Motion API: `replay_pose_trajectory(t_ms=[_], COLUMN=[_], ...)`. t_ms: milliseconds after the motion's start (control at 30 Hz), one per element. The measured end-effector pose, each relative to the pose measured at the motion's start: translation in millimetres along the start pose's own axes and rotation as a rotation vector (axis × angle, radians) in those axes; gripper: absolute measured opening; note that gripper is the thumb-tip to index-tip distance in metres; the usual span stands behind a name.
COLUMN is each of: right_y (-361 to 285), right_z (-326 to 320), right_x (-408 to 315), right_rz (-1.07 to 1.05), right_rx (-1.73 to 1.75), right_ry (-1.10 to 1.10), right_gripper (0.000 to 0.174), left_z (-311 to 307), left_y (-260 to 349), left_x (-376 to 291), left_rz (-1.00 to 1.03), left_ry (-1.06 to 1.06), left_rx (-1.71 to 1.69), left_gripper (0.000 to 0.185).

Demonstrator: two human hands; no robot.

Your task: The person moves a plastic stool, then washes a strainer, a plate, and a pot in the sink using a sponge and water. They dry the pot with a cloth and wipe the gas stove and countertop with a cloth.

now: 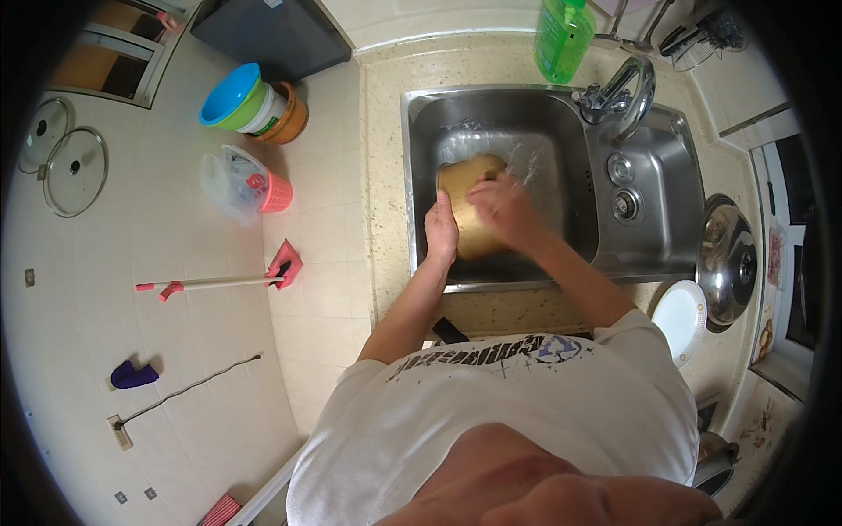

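Note:
A gold-coloured metal pot (475, 220) lies tilted on its side in the large left basin of a stainless steel sink (566, 197). My left hand (442, 227) grips the pot's left edge, thumb up along its side. Across the pot's upper right side lies my right hand (503, 207), blurred, its fingers curled against the surface. Something small and dark shows near those fingertips, but what it is cannot be told. Wet streaks and splashes mark the basin floor around the pot.
A chrome faucet (635, 98) stands behind the divider. Green dish soap (564, 39) is at the back edge. On the right counter are a metal lid (727, 263) and a white plate (679, 322). Stacked basins (233, 98) and a pink bin (277, 192) stand on the floor at left.

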State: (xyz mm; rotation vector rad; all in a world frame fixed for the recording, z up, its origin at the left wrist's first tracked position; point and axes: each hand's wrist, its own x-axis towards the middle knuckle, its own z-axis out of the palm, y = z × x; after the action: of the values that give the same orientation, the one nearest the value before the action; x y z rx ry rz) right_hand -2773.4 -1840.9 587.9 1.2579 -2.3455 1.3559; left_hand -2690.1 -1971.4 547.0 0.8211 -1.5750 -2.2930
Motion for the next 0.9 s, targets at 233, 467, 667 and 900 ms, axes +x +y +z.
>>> replay_pose_trajectory(t_ms=[233,467,667,900], right_y=[117,200,167,20], right_z=[38,28,32,14], right_x=[49,-31,-40,-9], right_rz=[0.576,0.707,1.164,0.526], right_rx=[0.371,-0.422,0.196,0.644], right_ry=[-0.622,-0.559,0.446,0.155], right_gripper=[0.029,0.026,0.023,0.036], left_z=[3,-1,-2,-2], left_y=[0,-3,1,3], left_x=[-8,4,6,8], left_rz=[0.030,-0.004,-0.027,-0.109], left_ry=[-0.104,0.035,0.151,0.105], left_rx=[0.214,0.138,-0.117,-0.271], left_gripper=[0.045,0.045,0.048,0.052])
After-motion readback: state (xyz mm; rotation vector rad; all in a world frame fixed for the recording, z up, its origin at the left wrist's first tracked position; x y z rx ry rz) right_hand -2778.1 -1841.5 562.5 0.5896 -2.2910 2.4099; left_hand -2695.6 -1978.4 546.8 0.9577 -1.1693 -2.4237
